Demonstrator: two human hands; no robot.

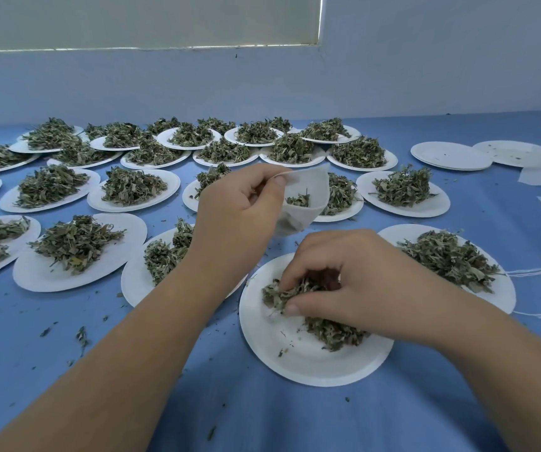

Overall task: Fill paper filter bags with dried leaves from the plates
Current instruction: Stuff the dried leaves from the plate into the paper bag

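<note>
Flimsy-looking filter bag [315, 190] gets pinched at its rim by left grip [230, 203]; crumbly, probably featherlight leaves [275, 295] are clutched by right grip [337, 275].

No legible text, label, brand, number or sign anywhere.

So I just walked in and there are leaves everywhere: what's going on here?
A person is filling a paper filter bag. The left hand holds it open above the table, with a few leaves already inside. The right hand pinches a clump of dried leaves on the nearest plate. Many other plates are heaped, and empty plates are stacked at far right.
</note>
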